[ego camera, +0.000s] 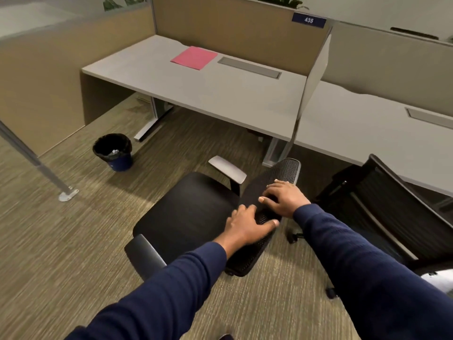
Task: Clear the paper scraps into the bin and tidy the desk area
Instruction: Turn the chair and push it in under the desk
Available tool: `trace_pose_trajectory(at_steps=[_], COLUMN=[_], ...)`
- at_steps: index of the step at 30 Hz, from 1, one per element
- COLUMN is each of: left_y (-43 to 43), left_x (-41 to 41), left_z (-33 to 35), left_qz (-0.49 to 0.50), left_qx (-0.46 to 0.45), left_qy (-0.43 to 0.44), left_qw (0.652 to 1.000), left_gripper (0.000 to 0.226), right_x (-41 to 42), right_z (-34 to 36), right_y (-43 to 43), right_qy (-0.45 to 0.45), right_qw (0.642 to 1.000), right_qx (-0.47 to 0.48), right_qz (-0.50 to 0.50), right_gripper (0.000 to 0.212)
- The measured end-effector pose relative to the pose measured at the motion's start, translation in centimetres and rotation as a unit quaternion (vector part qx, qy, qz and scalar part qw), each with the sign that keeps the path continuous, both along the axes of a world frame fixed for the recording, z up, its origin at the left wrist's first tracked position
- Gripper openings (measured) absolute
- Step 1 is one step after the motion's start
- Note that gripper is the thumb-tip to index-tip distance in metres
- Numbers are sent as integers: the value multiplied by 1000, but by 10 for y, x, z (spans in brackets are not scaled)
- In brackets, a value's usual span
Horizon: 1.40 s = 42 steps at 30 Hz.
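A black office chair (186,212) stands on the carpet in front of the grey desk (220,94), turned sideways with its mesh backrest (269,182) towards me. My left hand (247,228) grips the top edge of the backrest, and my right hand (285,198) rests on the same edge a little further along. A small dark bin (114,153) with a black liner stands on the floor to the left of the desk, with crumpled white paper (114,151) inside it. A pink sheet (194,57) lies flat on the desk.
A second black chair (382,204) stands at the right by the neighbouring desk (367,128). Tan partition panels (220,23) close off the back and left. A slanted metal post (36,160) is fixed to the floor at the left. Carpet lies open around the bin.
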<state>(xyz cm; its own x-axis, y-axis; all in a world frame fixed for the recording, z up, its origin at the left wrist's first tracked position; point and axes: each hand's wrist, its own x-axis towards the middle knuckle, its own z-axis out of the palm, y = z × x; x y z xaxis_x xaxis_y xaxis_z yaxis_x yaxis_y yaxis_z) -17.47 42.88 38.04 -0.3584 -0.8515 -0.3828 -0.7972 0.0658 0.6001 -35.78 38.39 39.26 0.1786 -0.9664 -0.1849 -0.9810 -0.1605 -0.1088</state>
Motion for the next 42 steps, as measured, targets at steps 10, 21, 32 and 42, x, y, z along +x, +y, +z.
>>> trace_pose_trajectory(at_steps=[10,21,32,42], left_y=[4,-43,-110,-180], left_x=[-4,26,100,177], left_z=[-7,-2,10,39], left_qz=[-91,-116,-154,-194], left_qx=[-23,-5,32,73], left_qy=[-20,0,-28,-93], left_qw=[995,993,987,974], left_gripper=[99,96,87,96], right_x=[15,41,113,172], right_z=[-29,-27,-24,-17], right_y=[12,-27,-72,-111], right_qy=[-25,-19,30,48], right_qw=[994,991,989,990], right_qx=[-88,-100,-71,-73], right_qz=[-67,-84,-127,-115], right_gripper=[69,70,73,79])
